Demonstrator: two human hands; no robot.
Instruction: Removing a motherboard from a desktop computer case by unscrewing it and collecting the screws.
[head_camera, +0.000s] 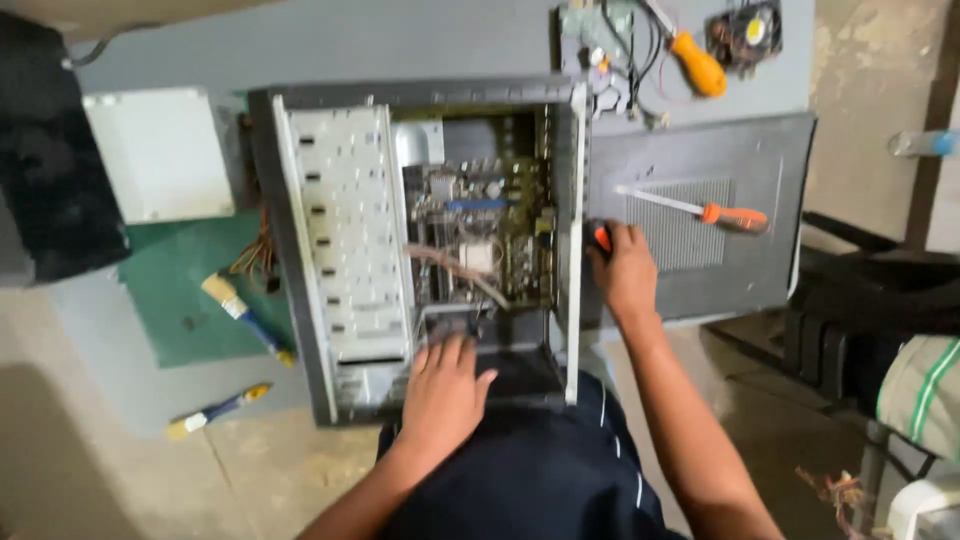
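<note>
An open computer case (300, 260) lies flat on the table, its green motherboard (480, 235) and a flat ribbon cable (455, 265) exposed. My left hand (445, 385) rests palm down inside the case's near end, fingers spread over the lower bay. My right hand (622, 265) is closed around an orange-handled tool (600, 237) just outside the case's right wall, on the removed grey side panel (740, 160). Only the tip of that tool's handle shows.
An orange-handled screwdriver (705, 211) lies on the side panel. Another orange tool (697, 65), wires and a small fan (745, 30) lie beyond. Left of the case: a white box (160, 150), a paintbrush (240, 315), a blue-yellow tool (215, 410), a green mat (185, 290).
</note>
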